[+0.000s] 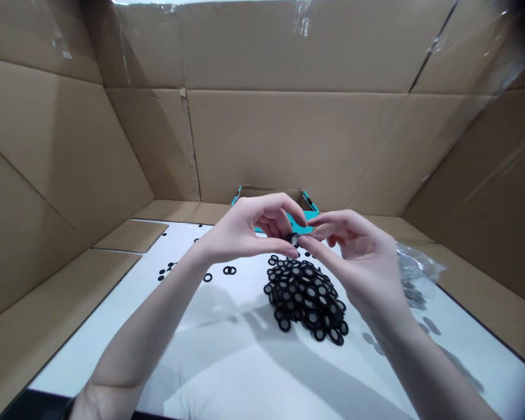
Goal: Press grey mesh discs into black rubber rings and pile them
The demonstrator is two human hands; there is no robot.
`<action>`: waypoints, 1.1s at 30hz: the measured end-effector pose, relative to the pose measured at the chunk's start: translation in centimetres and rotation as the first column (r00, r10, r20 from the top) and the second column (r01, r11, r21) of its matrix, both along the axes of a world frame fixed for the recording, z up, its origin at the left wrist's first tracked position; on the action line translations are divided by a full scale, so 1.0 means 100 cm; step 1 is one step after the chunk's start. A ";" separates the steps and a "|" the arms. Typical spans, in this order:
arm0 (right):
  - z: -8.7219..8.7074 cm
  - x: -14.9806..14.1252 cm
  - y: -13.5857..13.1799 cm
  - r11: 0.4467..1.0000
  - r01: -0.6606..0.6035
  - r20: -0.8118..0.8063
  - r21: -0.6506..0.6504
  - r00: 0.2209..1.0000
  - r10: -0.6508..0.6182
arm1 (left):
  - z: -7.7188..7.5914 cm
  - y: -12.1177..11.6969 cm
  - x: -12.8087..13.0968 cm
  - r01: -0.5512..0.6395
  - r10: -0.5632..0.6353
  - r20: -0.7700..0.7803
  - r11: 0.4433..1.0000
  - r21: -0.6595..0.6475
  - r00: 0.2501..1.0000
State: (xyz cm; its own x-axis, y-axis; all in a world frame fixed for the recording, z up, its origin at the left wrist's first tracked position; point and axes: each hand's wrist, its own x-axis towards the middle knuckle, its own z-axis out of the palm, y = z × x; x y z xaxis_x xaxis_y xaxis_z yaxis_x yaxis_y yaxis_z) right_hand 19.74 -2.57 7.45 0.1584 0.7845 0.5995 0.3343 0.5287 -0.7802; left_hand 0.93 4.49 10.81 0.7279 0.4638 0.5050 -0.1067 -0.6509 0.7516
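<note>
Narrow grip from left hand and right hand alike, pinching one small black ring between them, seemingly to steady it from both sides, up near the ring pile, toward the counter's far edge!

Tall brown cardboard walls rise beyond the far, left and right edges of a white tabletop, with shiny clear tape up high. A teal-edged box stands at the far edge; a crumpled clear plastic bag lies near the right edge.
</note>
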 end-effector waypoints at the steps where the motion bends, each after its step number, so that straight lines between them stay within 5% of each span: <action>1: 0.000 -0.001 0.001 1.000 0.001 0.000 0.010 1.000 -0.001 | 0.001 -0.002 0.000 -0.012 0.011 0.014 1.000 0.015 1.000; 25: 0.012 -0.009 0.000 0.991 0.022 0.096 0.130 0.995 -0.035 | 0.005 -0.010 0.001 -0.171 0.140 0.171 0.969 0.181 0.975; 33: 0.014 0.003 -0.003 0.994 -0.102 0.059 0.050 0.993 0.099 | 0.007 -0.010 -0.001 -0.086 0.074 0.065 0.973 0.216 0.995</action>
